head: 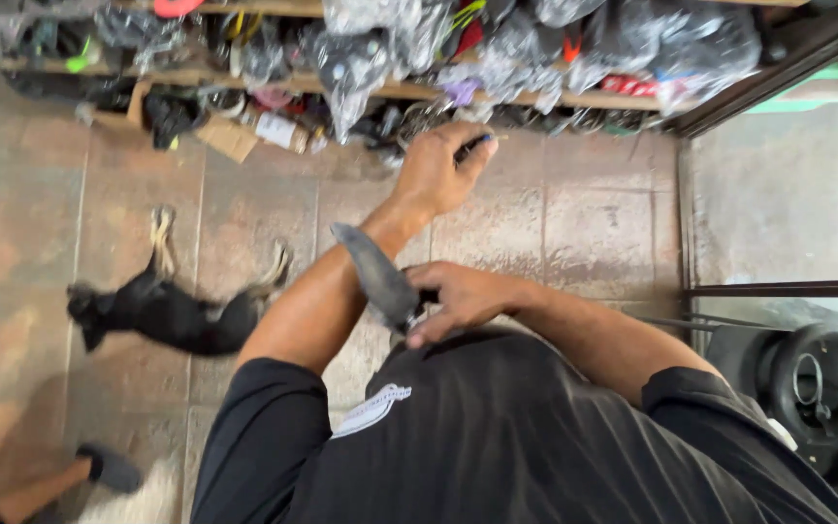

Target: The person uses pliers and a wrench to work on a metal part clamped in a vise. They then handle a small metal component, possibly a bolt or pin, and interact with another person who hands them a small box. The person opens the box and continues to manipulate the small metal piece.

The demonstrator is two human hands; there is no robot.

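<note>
Close in at the chest, the right hand [458,296] is clenched on the handle of a grey blade [375,274], tip angled up-left over the left forearm. Further out, the left hand [438,170] pinches a small dark object [472,147]. Beyond, a black dog [167,311] lies on the tiled floor [574,223], bagged goods crowding the shelf [535,97] behind

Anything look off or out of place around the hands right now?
A black dog lies stretched on the tiled floor just left of the person. The shelf behind is crammed with plastic bags spilling over its edge. The right hand holds a dark worn blade-like piece; the left hand reaches toward the shelf.
</note>
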